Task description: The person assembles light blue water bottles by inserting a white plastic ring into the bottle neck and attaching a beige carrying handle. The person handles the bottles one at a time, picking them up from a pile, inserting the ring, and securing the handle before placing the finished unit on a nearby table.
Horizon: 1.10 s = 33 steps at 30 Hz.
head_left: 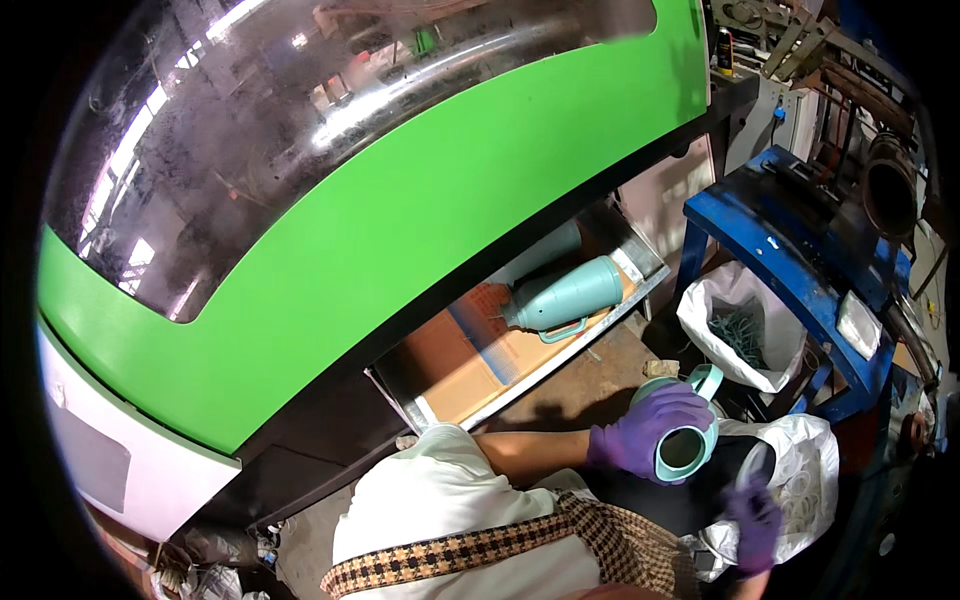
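Note:
My left hand point(655, 430), in a purple glove, is closed around a pale teal plastic jug body point(703, 445). Its round open end faces up toward me, and its loop handle sticks out past my fingers. To the right, my right hand point(755, 525), also gloved in purple, is blurred by motion. At its fingertips there is a translucent ring point(757, 466), its outline partly smeared. Beside that hand stands a white bag point(822, 440) holding several clear rings point(798, 490). Another teal jug body point(575, 297) with a handle lies on its side in the machine's tray.
A large green machine point(450, 200) with a dark curved window fills the upper left. Its metal-edged tray point(535, 385) is lined with cardboard. A white sack point(780, 375) of teal scraps stands by a blue metal bench point(750, 235) on the right.

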Motion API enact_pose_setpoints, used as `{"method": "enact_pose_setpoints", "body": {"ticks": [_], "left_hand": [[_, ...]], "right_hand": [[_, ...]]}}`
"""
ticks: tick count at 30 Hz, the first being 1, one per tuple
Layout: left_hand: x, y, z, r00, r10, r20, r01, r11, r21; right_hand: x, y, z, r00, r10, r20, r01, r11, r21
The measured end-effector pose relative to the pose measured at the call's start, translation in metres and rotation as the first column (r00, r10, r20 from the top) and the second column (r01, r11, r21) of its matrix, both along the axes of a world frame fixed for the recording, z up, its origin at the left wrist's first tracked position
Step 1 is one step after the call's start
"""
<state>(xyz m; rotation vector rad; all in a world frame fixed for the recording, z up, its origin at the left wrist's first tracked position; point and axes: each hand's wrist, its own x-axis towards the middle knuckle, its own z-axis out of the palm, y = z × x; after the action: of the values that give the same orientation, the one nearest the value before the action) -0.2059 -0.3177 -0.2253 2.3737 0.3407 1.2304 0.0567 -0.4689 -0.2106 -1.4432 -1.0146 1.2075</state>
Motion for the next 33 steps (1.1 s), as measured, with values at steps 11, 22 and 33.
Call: {"method": "enact_pose_setpoints", "body": {"ticks": [11,22,33], "left_hand": [[0.007,-0.001,0.009,0.999,-0.031,-0.016,0.032,0.998,0.059],[0.015,-0.006,0.009,0.999,-0.026,0.033,0.023,0.997,0.074],[0.035,-0.012,0.006,0.997,-0.077,0.001,0.076,0.992,0.1]], "right_hand": [[-0.08,-0.019,0.027,0.907,-0.219,0.36,-0.068,0.767,0.638],[-0.103,0.021,0.014,0.912,-0.194,0.362,-0.053,0.819,0.572],[-0.106,0.028,0.013,0.617,-0.2,0.761,-0.118,0.933,0.341]]}}
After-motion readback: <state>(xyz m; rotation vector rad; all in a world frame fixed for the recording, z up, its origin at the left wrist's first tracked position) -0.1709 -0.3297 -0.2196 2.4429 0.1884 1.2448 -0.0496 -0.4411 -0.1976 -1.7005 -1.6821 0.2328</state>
